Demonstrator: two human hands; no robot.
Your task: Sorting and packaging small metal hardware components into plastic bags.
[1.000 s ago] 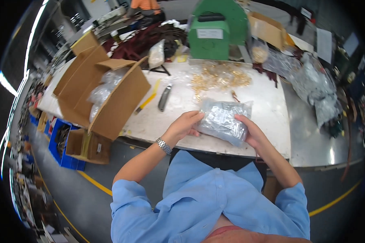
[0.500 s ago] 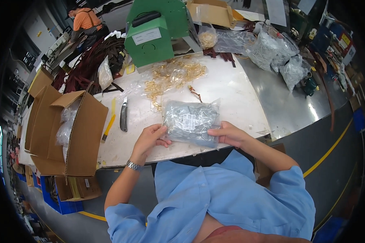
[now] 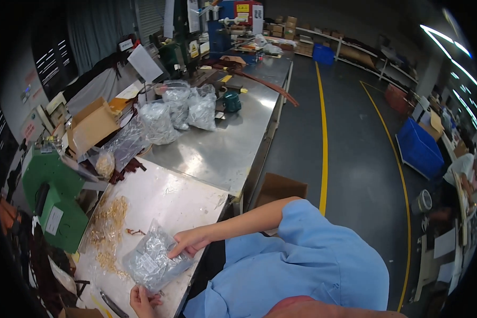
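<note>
Green machine (image 3: 55,199): one, at the far left of the white table (image 3: 169,196); it is the landmark for everything else here.
Gold parts (image 3: 108,228): one loose heap, just right of the green machine, spread on the tabletop, too many and too small to count.
Clear bag (image 3: 153,257): one, right of the gold heap and near the table's front edge, lying flat with a small label facing up and silvery pieces inside.
Left hand (image 3: 143,301): at the bag's near corner, well below the green machine; fingers curl against the plastic, but whether this grip pinches the bag I cannot tell, as the frame edge cuts it off. It seems placed to steady that corner.
Right hand (image 3: 190,241): right of the bag, fingers spread and laid flat on its upper edge, not closed around it; my read is that it pins the bag down rather than lifting.
Brown strips (image 3: 135,231): a couple of small scraps between the gold heap and the bag.
Filled bags (image 3: 177,108): three plump clear ones I can count, well beyond the green machine on the steel table (image 3: 222,148), grouped together, plus a small one (image 3: 105,161) with gold contents closer in.
Cardboard box (image 3: 93,124): one open, behind the green machine.
</note>
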